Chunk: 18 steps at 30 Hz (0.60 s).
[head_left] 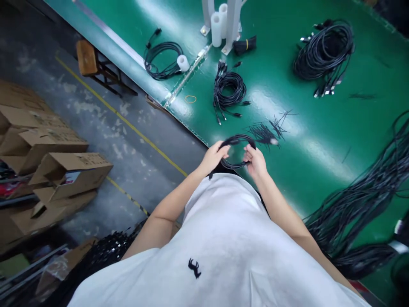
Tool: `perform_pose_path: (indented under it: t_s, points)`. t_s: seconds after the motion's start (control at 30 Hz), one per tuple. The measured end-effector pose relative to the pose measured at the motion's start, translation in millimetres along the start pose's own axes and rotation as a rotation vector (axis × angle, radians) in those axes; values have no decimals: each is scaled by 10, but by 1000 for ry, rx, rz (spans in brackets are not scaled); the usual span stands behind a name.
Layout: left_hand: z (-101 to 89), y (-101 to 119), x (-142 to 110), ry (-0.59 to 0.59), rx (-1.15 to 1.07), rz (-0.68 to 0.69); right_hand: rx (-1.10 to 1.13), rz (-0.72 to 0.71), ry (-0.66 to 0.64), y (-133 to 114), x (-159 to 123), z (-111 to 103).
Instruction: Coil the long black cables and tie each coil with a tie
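A coiled black cable point(238, 165) is held up at the table's near edge, between both of my hands. My left hand point(214, 157) is closed around the coil's left side, and a short cable end hangs below it. On the opposite side, my right hand point(254, 160) grips the coil with fingers curled in. Just beyond the right hand lies a loose pile of short black ties point(262, 131). Farther back rests a finished-looking bundle of coiled black cables point(229, 89) with several connectors sticking out.
The green table point(287, 170) also bears a large cable coil point(329, 51), long loose cables point(358, 209), a single coil point(162, 59), white rolls point(216, 30), a banded black bundle point(244, 45) and a rubber band point(190, 99). Left are a wooden stool point(87, 59) and cardboard boxes point(70, 172).
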<state>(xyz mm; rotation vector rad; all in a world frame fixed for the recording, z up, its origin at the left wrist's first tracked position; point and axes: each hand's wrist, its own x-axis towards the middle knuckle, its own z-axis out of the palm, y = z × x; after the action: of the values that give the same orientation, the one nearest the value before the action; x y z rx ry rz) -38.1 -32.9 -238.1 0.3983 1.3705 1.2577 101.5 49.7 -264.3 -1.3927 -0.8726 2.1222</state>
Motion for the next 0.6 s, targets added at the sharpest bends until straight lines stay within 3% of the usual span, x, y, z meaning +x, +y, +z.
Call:
perform_pose_path:
  t_s: [0.07,0.17,0.23,0.33,0.4,0.47,0.53,0.6]
  points:
    - [-181,9,203,181,-5,-7,17,-24,10,-37,91,208]
    - [-293,171,645,213,-97,54,-5,-144,26,-212,352,407]
    - [-281,365,1093,178,-121,128,-26,-233,114,-343,528,395]
    - [-256,615,1951,154,-83,173,-46,-255,254,-359,590,159]
    - [-287,668,2502,183,-15,137,-59,-196,311,-151,437,-66]
    - [-360,630,2895,211,89,63,-89,-76,381,235,148,-263]
    - [-461,560,3069,214,216,33,-129,85,484,728,-226,-383]
    - [-576,514,3050,215,360,113,-149,233,591,1233,-625,-426]
